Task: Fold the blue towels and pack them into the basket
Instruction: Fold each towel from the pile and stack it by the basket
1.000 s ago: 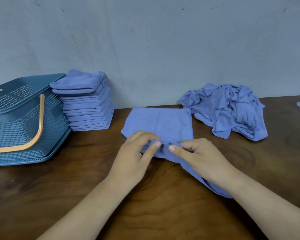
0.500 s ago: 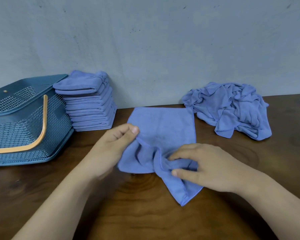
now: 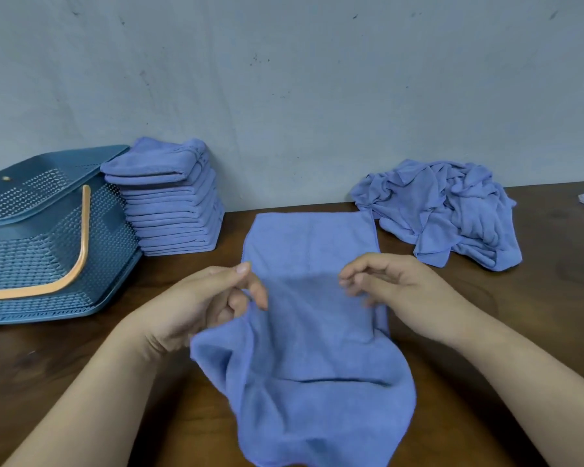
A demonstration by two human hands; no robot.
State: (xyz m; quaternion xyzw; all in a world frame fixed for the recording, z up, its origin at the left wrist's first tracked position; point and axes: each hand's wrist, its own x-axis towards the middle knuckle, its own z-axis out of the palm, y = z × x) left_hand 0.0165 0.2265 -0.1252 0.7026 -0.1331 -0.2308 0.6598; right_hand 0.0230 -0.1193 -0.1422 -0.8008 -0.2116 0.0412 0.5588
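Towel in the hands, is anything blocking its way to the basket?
Nothing visible does: only bare table lies between the towel and the basket. The folded stack sits farther back, beside the basket.

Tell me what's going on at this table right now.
A person is folding a blue cloth towel on the brown wooden table. The left grip and the right grip pinch its side edges, its near end rumpled. A stack of folded blue towels stands beside the blue perforated plastic basket at left; a crumpled pile of blue towels waits at right.
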